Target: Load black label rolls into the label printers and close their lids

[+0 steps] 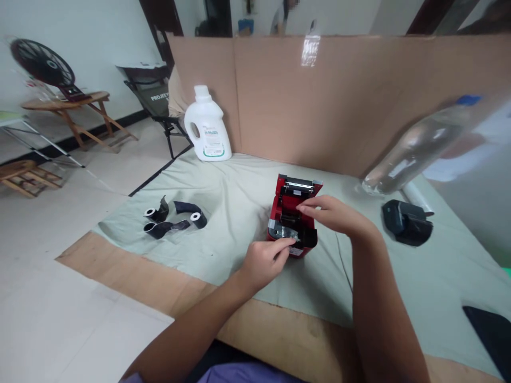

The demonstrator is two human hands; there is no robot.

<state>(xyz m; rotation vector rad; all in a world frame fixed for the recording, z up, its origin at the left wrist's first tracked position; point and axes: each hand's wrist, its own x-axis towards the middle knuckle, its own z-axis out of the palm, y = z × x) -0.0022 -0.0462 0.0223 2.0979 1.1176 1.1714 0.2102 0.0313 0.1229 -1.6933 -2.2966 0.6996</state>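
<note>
A small red and black printer (273,213) stands on the cloth with its lid tilted up, its inside dark with a shiny, clear-looking part near the front. My left hand (263,265) is at its front edge, index finger and thumb closed on the rim and the other fingers curled. The fingertips partly cover what they touch. My right hand (331,214) reaches over the right side of the opening. Its fingers are stretched out above the red interior, with nothing visible in them.
Several black rolls, two with white cores (197,218), lie left on the green cloth (231,213). A white jug (207,127) stands by the cardboard wall (299,106). A clear bottle (419,149) leans at right, near a black device (406,222). A dark flat object (489,330) lies lower right.
</note>
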